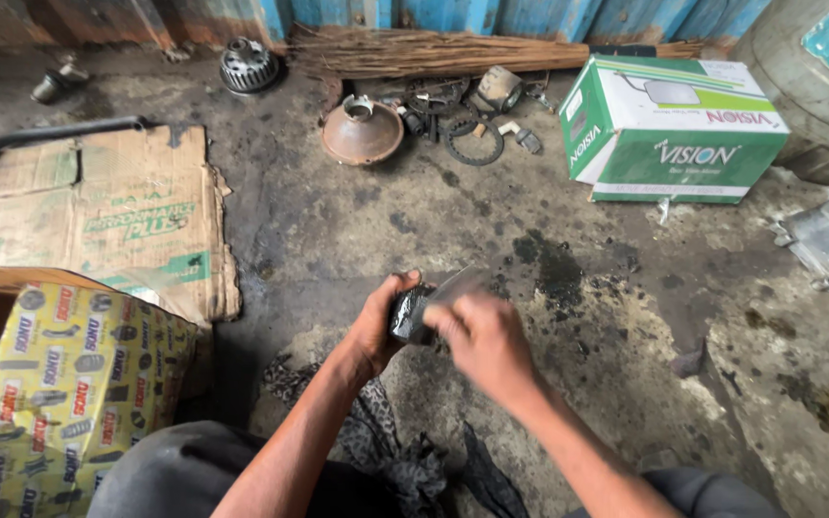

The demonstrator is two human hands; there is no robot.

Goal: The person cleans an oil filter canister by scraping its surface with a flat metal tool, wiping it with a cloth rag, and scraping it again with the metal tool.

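My left hand grips a small dark, greasy metal part just above the oily concrete floor. My right hand is closed against the same part from the right, with a pale, blurred flat piece sticking up between the fingers; what that piece is cannot be made out. Both forearms reach forward from my knees at the bottom of the view.
A green and white carton lies at the back right, beside rusty gears, a ring and a domed metal cover. Flattened cardboard and a yellow printed box are on the left. A dark rag lies under my arms.
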